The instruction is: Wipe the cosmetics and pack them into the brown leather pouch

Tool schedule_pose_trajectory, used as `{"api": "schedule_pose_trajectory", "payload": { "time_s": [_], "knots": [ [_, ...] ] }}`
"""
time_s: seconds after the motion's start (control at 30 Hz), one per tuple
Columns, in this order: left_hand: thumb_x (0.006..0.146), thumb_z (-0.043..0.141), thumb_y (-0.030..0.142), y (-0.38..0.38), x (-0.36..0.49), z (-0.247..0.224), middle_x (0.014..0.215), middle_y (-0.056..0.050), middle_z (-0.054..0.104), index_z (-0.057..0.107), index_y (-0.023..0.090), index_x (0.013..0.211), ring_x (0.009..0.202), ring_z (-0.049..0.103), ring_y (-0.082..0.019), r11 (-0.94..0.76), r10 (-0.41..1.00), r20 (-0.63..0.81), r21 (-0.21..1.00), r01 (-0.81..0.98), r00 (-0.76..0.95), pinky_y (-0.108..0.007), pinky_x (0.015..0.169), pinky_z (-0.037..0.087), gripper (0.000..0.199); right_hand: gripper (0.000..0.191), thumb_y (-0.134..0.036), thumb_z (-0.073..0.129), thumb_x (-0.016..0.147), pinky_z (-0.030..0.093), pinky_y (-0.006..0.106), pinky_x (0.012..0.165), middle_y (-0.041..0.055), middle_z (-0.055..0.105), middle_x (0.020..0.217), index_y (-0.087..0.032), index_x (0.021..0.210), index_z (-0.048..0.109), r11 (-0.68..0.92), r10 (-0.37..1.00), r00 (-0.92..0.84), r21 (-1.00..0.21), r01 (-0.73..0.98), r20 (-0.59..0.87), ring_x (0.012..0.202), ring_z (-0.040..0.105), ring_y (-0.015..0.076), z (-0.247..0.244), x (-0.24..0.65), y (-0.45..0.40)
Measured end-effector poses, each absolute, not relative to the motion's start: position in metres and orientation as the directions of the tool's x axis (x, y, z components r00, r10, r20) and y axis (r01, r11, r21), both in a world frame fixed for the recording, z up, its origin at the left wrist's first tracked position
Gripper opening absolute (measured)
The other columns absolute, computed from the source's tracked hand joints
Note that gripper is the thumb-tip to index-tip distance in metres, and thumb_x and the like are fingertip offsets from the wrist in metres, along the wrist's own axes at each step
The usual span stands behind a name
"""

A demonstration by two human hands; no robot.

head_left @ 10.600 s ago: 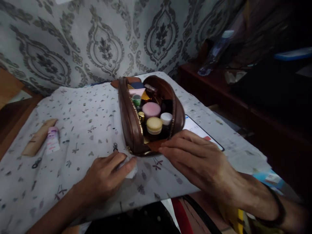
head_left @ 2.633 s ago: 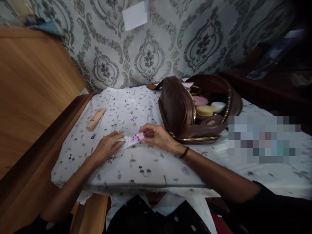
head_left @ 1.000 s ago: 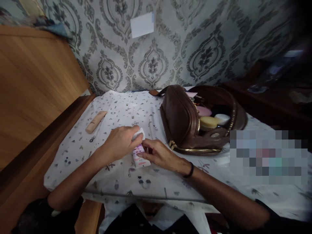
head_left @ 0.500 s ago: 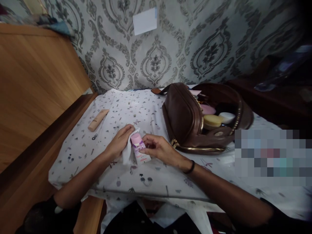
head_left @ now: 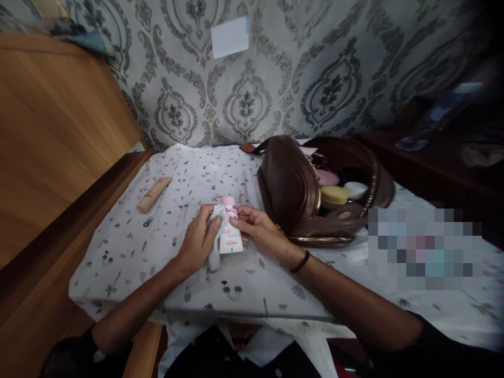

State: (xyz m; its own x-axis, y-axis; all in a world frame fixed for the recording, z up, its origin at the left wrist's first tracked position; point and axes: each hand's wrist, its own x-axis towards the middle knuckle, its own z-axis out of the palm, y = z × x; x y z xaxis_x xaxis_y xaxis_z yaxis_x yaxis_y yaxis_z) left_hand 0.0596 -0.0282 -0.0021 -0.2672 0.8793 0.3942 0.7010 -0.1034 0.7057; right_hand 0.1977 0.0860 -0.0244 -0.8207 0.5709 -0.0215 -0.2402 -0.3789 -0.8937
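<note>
A small pink and white tube [head_left: 231, 241] is held over the patterned cloth, its pink cap pointing away from me. My right hand [head_left: 264, 232] grips the tube's right side between thumb and fingers. On the other side, my left hand [head_left: 200, 236] is closed on a white cloth [head_left: 214, 257], which is pressed against the tube's left edge. A beige tube [head_left: 153, 195] lies at the left. Just right of my hands stands an open brown bag [head_left: 289, 184] with a yellow-lidded jar [head_left: 334, 195] and a white-lidded jar [head_left: 356, 189] inside.
The patterned cloth [head_left: 197, 178] covers the surface in front of me. A wooden panel [head_left: 59, 105] rises at the left. A clear bottle [head_left: 437, 115] lies on a dark surface at the back right. A blurred-out patch covers the right side.
The pink and white tube has turned more upright in view, showing more of its white lower end. My left thumb now presses the white cloth on the tube. The view has shifted slightly.
</note>
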Motion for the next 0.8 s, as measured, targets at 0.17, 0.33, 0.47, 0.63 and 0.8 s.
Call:
{"api": "schedule_pose_trajectory", "payload": {
  "time_s": [0.17,0.33,0.47,0.63,0.8],
  "knots": [
    [0.103,0.039,0.03,-0.039,0.057,-0.01,0.101,-0.005,0.067,0.052,0.02,0.115,0.09,0.067,-0.018,-0.244,0.876,0.482,0.445,0.862,-0.001,-0.029,0.078,0.052,0.021,0.041,-0.04,0.092,0.06,0.046,0.022,0.062,-0.0028,0.068,0.071,-0.016,0.084,0.068,-0.457,0.621,-0.78,-0.842,-0.286,-0.072,0.062,0.06,0.0094,-0.023,0.199,0.087],
    [0.104,0.037,0.031,-0.047,0.063,-0.016,0.094,-0.004,0.066,0.05,0.02,0.123,0.081,0.068,-0.017,-0.346,0.842,0.506,0.236,0.908,0.189,-0.028,0.069,0.055,0.025,0.04,-0.036,0.093,0.057,0.043,0.022,0.058,-0.0044,0.065,0.066,-0.016,0.08,0.069,-0.528,0.656,-0.746,-0.776,-0.345,-0.114,0.059,0.055,0.0088,-0.024,0.197,0.09],
    [0.104,0.036,0.03,-0.042,0.065,-0.015,0.092,-0.003,0.066,0.05,0.021,0.124,0.078,0.068,-0.017,-0.38,0.824,0.519,0.207,0.902,0.228,-0.027,0.065,0.055,0.026,0.034,-0.034,0.091,0.06,0.039,0.02,0.052,-0.0042,0.062,0.062,-0.015,0.077,0.068,-0.563,0.64,-0.754,-0.758,-0.33,-0.148,0.056,0.052,0.0083,-0.026,0.195,0.088],
    [0.104,0.039,0.03,-0.028,0.061,-0.012,0.099,-0.005,0.069,0.052,0.022,0.122,0.087,0.07,-0.017,-0.381,0.806,0.564,0.258,0.888,0.182,-0.027,0.074,0.055,0.024,0.043,-0.046,0.09,0.059,0.018,0.016,0.038,-0.0084,0.046,0.05,-0.016,0.07,0.062,-0.619,0.55,-0.814,-0.746,-0.245,-0.188,0.044,0.035,0.004,-0.019,0.198,0.082],
    [0.102,0.043,0.032,-0.019,0.052,-0.004,0.094,-0.004,0.068,0.053,0.02,0.121,0.081,0.067,-0.017,-0.274,0.822,0.57,0.392,0.878,0.002,-0.027,0.072,0.052,0.025,0.056,-0.066,0.082,0.062,0.013,0.015,0.037,-0.0036,0.055,0.062,-0.015,0.076,0.061,-0.618,0.461,-0.878,-0.756,-0.214,-0.128,0.048,0.042,0.0047,-0.007,0.205,0.08]
  ]
}}
